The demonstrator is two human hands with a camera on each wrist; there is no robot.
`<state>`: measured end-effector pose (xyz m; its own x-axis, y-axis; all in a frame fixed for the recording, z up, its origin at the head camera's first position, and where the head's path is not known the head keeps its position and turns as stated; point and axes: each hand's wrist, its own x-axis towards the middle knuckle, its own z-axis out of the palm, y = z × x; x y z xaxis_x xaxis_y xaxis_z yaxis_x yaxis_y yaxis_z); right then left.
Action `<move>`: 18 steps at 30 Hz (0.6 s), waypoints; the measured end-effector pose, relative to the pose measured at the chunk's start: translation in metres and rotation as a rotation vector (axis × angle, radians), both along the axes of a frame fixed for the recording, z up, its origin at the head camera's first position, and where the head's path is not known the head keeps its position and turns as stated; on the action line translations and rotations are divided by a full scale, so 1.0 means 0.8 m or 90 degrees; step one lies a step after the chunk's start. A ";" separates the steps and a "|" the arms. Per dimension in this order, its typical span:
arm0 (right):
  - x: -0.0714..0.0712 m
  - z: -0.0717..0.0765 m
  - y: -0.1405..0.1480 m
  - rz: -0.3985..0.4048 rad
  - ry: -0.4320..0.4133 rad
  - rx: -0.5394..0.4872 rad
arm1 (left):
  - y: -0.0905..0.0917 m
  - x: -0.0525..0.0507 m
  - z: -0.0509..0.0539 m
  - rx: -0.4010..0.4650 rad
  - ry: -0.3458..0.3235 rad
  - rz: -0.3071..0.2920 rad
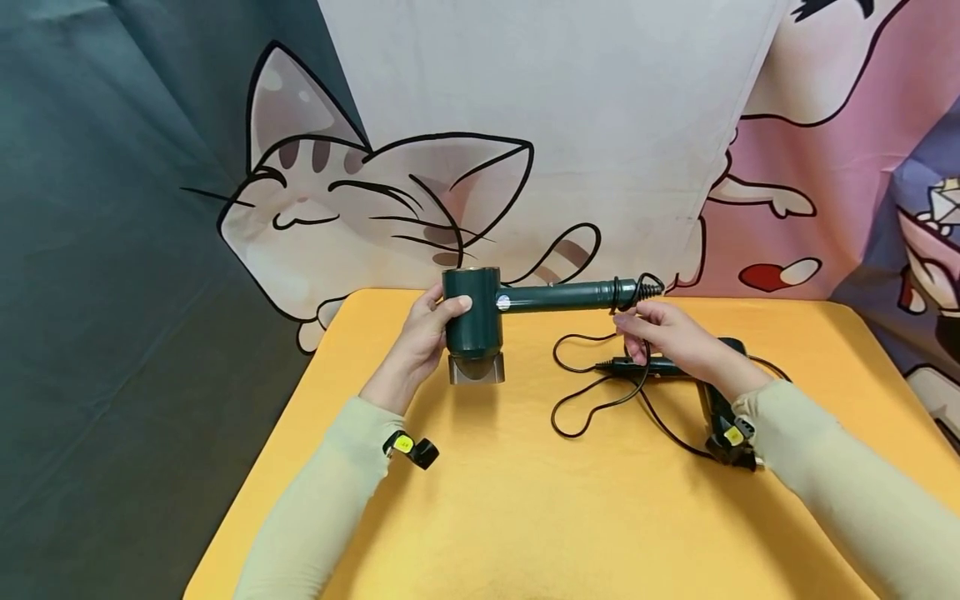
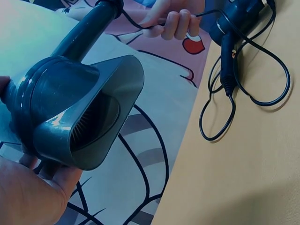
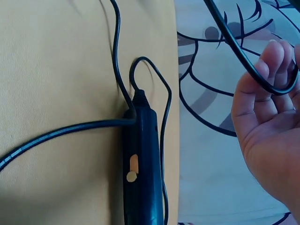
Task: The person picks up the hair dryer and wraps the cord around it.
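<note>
A dark green hair dryer [image 1: 472,325] is held up above the back of the table, its handle [image 1: 558,297] pointing right. My left hand [image 1: 422,333] grips the barrel from the left side, thumb across its front. A flattened nozzle [image 2: 101,122] faces down in the head view and toward the camera in the left wrist view. Near the handle's end, my right hand [image 1: 671,329] pinches the dryer's black cord [image 3: 234,49]. Some of the cord is wound around the handle's tail. In the right wrist view it loops across the curled fingers.
A second dark hair dryer [image 3: 143,187] lies on the yellow table [image 1: 525,517] below my right forearm, which partly hides it. Loose loops of black cord [image 2: 286,77] spread around it. Behind the table's back edge hangs a cartoon cat backdrop [image 1: 600,108].
</note>
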<state>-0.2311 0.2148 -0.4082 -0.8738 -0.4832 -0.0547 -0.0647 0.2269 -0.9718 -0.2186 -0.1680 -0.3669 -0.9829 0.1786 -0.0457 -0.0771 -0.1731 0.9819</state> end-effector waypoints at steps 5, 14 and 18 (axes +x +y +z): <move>-0.009 0.003 0.007 0.019 -0.015 0.020 | -0.003 0.001 -0.002 -0.017 0.013 -0.032; -0.024 0.038 0.028 0.106 0.011 0.139 | -0.015 0.005 -0.008 -0.075 0.036 -0.057; -0.034 0.063 0.025 0.145 0.017 0.214 | -0.019 0.005 -0.012 -0.094 0.039 -0.070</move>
